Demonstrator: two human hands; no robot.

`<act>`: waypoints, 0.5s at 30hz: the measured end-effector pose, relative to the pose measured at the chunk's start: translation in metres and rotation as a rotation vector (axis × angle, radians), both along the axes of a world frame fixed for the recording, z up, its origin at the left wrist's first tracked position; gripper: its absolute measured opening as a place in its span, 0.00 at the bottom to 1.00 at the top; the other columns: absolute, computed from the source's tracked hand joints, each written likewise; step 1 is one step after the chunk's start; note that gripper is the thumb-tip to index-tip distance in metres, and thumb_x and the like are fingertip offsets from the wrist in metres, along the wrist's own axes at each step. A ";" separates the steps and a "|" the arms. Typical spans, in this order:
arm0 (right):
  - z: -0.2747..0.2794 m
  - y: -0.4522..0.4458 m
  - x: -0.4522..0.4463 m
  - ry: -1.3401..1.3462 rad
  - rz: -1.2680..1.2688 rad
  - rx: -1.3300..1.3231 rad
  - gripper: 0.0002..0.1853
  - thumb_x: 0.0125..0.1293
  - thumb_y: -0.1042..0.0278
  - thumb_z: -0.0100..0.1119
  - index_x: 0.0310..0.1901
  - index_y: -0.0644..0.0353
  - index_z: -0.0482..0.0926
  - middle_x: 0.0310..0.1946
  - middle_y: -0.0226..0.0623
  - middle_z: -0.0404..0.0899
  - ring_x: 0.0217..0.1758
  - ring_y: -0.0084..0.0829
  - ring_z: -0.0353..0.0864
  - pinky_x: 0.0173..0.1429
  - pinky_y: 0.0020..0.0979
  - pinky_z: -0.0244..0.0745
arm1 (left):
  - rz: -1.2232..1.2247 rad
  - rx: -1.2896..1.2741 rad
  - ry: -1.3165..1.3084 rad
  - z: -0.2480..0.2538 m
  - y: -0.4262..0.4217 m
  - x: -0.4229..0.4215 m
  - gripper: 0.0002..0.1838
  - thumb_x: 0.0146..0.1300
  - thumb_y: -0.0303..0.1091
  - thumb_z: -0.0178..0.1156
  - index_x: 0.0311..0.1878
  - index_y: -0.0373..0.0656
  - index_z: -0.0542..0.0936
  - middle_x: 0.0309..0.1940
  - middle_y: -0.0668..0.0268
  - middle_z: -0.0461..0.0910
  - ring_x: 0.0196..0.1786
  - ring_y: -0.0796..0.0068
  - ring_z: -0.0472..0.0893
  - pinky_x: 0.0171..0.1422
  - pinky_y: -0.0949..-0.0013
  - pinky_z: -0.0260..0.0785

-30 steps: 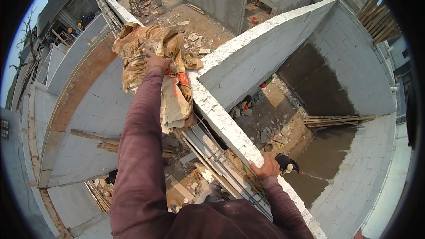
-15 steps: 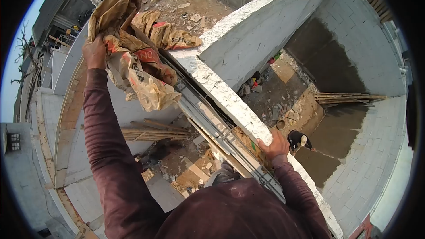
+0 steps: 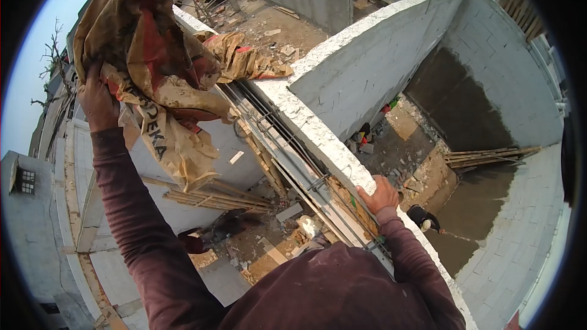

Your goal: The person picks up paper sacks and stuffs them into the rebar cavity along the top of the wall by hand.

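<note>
Paper sack point(image 3: 147, 49) held up in the left hand point(image 3: 99, 102)

At the near left of the scene, the person's left hand grips the crumpled brown sack, fingers closed into its folds. The sack hangs open and creased above the poles point(image 3: 211, 197), its printed lower end dangling; whether it contains anything cannot be told. Just right of it, a second sack point(image 3: 241, 60) lies crumpled across the far end of the rebar point(image 3: 275, 123) and against the rough white wall top point(image 3: 312, 131); its inside is hidden. Farther right and nearer, the right hand point(image 3: 380, 195) grips the wall top, thumb on the upper face, fingers bent over the edge. Below, to the right, a worker point(image 3: 425, 217) bends beside the wall's far side.
</note>
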State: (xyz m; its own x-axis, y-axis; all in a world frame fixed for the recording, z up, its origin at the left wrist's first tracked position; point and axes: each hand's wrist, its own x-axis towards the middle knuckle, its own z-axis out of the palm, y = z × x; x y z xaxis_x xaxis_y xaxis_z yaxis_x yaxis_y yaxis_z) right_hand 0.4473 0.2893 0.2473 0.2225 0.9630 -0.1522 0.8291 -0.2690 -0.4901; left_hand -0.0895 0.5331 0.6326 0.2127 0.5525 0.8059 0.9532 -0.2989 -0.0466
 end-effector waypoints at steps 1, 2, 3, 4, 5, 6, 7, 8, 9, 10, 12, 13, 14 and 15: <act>-0.001 0.004 0.001 0.028 0.011 -0.017 0.40 0.57 0.37 0.72 0.62 0.61 0.76 0.58 0.53 0.77 0.62 0.53 0.78 0.62 0.50 0.73 | -0.016 0.008 0.008 0.002 -0.009 -0.003 0.24 0.63 0.26 0.66 0.64 0.38 0.78 0.57 0.55 0.86 0.59 0.61 0.85 0.62 0.63 0.77; -0.002 0.010 0.000 0.008 0.023 0.068 0.45 0.56 0.35 0.72 0.65 0.62 0.72 0.61 0.55 0.74 0.66 0.54 0.74 0.65 0.51 0.71 | -0.032 0.015 0.016 0.004 -0.018 -0.006 0.26 0.64 0.30 0.67 0.66 0.39 0.77 0.57 0.54 0.85 0.60 0.60 0.85 0.62 0.62 0.76; 0.005 0.018 -0.007 -0.012 0.037 0.153 0.49 0.56 0.33 0.72 0.69 0.63 0.69 0.65 0.56 0.70 0.70 0.55 0.70 0.69 0.51 0.69 | -0.049 0.023 0.024 0.006 -0.027 -0.009 0.28 0.65 0.33 0.68 0.67 0.39 0.76 0.58 0.53 0.84 0.61 0.58 0.85 0.62 0.62 0.76; 0.019 0.027 -0.017 -0.029 0.052 0.231 0.53 0.56 0.31 0.72 0.73 0.64 0.65 0.68 0.58 0.67 0.74 0.56 0.66 0.72 0.52 0.67 | -0.070 0.028 -0.024 0.000 -0.035 0.000 0.27 0.65 0.33 0.68 0.67 0.39 0.76 0.58 0.53 0.84 0.60 0.60 0.85 0.62 0.62 0.76; 0.035 0.041 -0.028 0.119 0.157 0.314 0.60 0.54 0.28 0.72 0.76 0.65 0.58 0.72 0.60 0.60 0.78 0.58 0.59 0.75 0.54 0.63 | -0.094 0.028 -0.070 -0.006 -0.043 0.011 0.27 0.66 0.33 0.68 0.67 0.39 0.76 0.58 0.54 0.85 0.60 0.62 0.85 0.62 0.62 0.76; 0.068 0.060 -0.045 0.269 0.258 0.393 0.67 0.52 0.25 0.73 0.80 0.66 0.51 0.76 0.62 0.54 0.81 0.60 0.53 0.79 0.55 0.59 | -0.150 -0.028 -0.206 -0.011 -0.049 0.023 0.26 0.67 0.33 0.66 0.68 0.39 0.75 0.59 0.55 0.84 0.60 0.63 0.84 0.62 0.63 0.76; 0.096 0.076 -0.064 0.358 0.343 0.450 0.72 0.48 0.22 0.73 0.81 0.65 0.46 0.77 0.63 0.51 0.82 0.60 0.50 0.81 0.55 0.56 | -0.210 -0.087 -0.343 -0.016 -0.054 0.036 0.25 0.68 0.32 0.65 0.68 0.38 0.75 0.60 0.56 0.83 0.60 0.64 0.84 0.63 0.63 0.76; 0.123 0.090 -0.084 0.445 0.426 0.504 0.77 0.45 0.19 0.74 0.82 0.64 0.41 0.79 0.64 0.47 0.84 0.61 0.48 0.84 0.54 0.52 | -0.272 -0.148 -0.482 -0.022 -0.058 0.043 0.24 0.70 0.31 0.64 0.68 0.38 0.75 0.61 0.56 0.83 0.60 0.65 0.84 0.63 0.63 0.76; 0.146 0.102 -0.103 0.503 0.513 0.564 0.82 0.41 0.17 0.74 0.82 0.64 0.36 0.80 0.64 0.43 0.85 0.61 0.44 0.85 0.54 0.50 | -0.336 -0.160 -0.558 -0.031 -0.060 0.042 0.23 0.71 0.30 0.62 0.68 0.38 0.75 0.61 0.57 0.82 0.60 0.64 0.83 0.63 0.63 0.76; 0.165 0.113 -0.120 0.557 0.598 0.624 0.86 0.37 0.16 0.75 0.82 0.64 0.32 0.81 0.64 0.39 0.85 0.62 0.41 0.86 0.53 0.48 | -0.403 -0.174 -0.635 -0.043 -0.060 0.041 0.22 0.73 0.29 0.60 0.68 0.37 0.74 0.62 0.57 0.81 0.60 0.64 0.83 0.63 0.63 0.76; 0.187 0.133 -0.148 0.600 0.693 0.714 0.91 0.30 0.16 0.78 0.82 0.64 0.28 0.81 0.68 0.35 0.85 0.64 0.39 0.86 0.53 0.46 | -0.707 -0.380 -0.862 -0.050 -0.071 0.062 0.21 0.76 0.28 0.57 0.70 0.37 0.72 0.65 0.59 0.77 0.60 0.65 0.82 0.64 0.64 0.78; 0.194 0.138 -0.160 0.685 0.722 0.711 0.92 0.28 0.19 0.81 0.81 0.64 0.26 0.81 0.70 0.34 0.85 0.66 0.39 0.86 0.54 0.46 | -0.795 -0.407 -0.978 -0.057 -0.081 0.075 0.21 0.75 0.27 0.57 0.70 0.36 0.71 0.65 0.58 0.77 0.61 0.65 0.81 0.65 0.63 0.77; 0.201 0.138 -0.171 0.709 0.744 0.741 0.93 0.27 0.23 0.83 0.81 0.65 0.24 0.81 0.71 0.33 0.84 0.68 0.40 0.86 0.53 0.46 | -0.880 -0.433 -1.091 -0.063 -0.089 0.086 0.22 0.75 0.26 0.57 0.69 0.36 0.71 0.64 0.58 0.77 0.61 0.65 0.81 0.66 0.63 0.76; 0.213 0.131 -0.179 0.708 0.755 0.748 0.95 0.26 0.26 0.85 0.80 0.66 0.23 0.80 0.72 0.34 0.84 0.68 0.41 0.85 0.52 0.48 | -0.963 -0.458 -1.203 -0.067 -0.094 0.096 0.22 0.74 0.25 0.58 0.69 0.35 0.70 0.64 0.57 0.77 0.62 0.66 0.80 0.68 0.62 0.76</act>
